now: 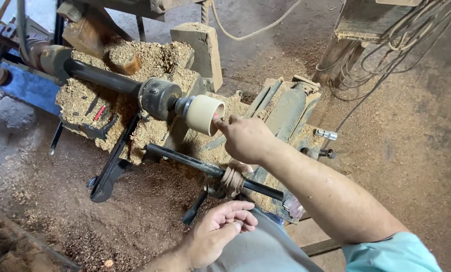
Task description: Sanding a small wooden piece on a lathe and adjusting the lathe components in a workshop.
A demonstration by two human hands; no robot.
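Near the middle of the frame, the right hand [245,138] is reaching out to the open end of a pale wooden cup [205,114], its fingertips touching the rim; whether the fingers are pinching anything small there is too hidden to tell. The cup is sitting on the end of a dark lathe spindle [157,96] that is running up toward the upper left, with heaps of sawdust [150,58] lying over the machine bed behind it. The left hand [219,231] is resting low in the frame, at bottom centre, palm up with the fingers loosely curled and holding nothing. Between the two hands a black bar [185,160] is lying slantwise, wrapped with a band of cloth [234,177]. Loose cables [386,55] are hanging at the upper right above the dusty floor [417,151].
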